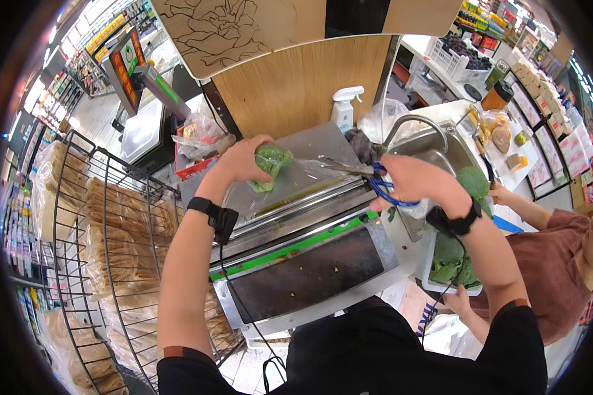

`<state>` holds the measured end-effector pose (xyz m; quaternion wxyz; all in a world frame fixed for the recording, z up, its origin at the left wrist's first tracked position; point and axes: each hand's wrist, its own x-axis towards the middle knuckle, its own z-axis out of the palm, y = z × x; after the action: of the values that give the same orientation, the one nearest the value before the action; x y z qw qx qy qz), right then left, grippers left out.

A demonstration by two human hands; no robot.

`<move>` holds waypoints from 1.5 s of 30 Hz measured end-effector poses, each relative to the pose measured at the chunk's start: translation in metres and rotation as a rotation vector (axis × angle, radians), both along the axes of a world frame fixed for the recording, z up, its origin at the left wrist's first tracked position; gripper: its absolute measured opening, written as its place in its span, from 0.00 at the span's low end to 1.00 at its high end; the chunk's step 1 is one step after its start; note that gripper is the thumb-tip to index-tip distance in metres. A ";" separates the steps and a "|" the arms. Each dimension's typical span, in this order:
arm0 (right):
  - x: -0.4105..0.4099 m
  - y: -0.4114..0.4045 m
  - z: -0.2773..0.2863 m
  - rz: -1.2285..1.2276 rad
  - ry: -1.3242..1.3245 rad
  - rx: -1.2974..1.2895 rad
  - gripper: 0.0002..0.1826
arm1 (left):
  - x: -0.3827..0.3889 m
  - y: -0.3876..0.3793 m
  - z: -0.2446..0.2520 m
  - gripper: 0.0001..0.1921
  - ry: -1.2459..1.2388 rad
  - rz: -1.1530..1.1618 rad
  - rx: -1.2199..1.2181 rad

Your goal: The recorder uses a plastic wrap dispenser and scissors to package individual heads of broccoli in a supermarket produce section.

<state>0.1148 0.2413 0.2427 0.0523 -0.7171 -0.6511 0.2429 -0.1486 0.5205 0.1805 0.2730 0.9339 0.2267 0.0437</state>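
My left hand [237, 160] grips a head of broccoli [273, 160] with clear plastic film around it, over the grey metal top [316, 140] of a film-wrapping machine. Stretched film [304, 170] runs from the broccoli towards the right. My right hand [412, 180] holds scissors [346, 167] by their blue handles, blades pointing left at the film. Whether the blades touch the film I cannot tell. Below both hands lie the machine's metal rollers [296, 202], a green strip [296, 249] and a dark heating plate [306, 276] with small green scraps.
A spray bottle [343, 111] stands behind the metal top. To the right are a sink [462, 140] with a curved faucet [422, 118] and a co-worker [548, 276] beside a white crate [427, 281] of broccoli. A wire rack [106, 237] of bagged goods stands left.
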 end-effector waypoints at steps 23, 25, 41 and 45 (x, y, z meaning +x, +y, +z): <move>0.030 0.161 -0.034 0.445 0.014 -0.454 0.40 | -0.035 -0.037 0.061 0.34 -0.373 0.092 0.164; 0.006 0.169 -0.038 0.508 -0.034 -0.481 0.40 | -0.035 -0.036 0.061 0.35 -0.388 0.094 0.075; -0.116 0.205 -0.057 0.578 -0.060 -0.246 0.59 | -0.060 -0.008 0.054 0.29 -0.413 0.170 -0.079; -0.140 0.213 -0.058 0.611 0.032 -0.190 0.61 | -0.078 -0.001 0.055 0.27 -0.456 0.181 -0.093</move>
<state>-0.0248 0.4544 0.1850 -0.0798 -0.4861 -0.8099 0.3184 -0.2271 0.5199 0.2355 0.3550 0.8622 0.2437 0.2671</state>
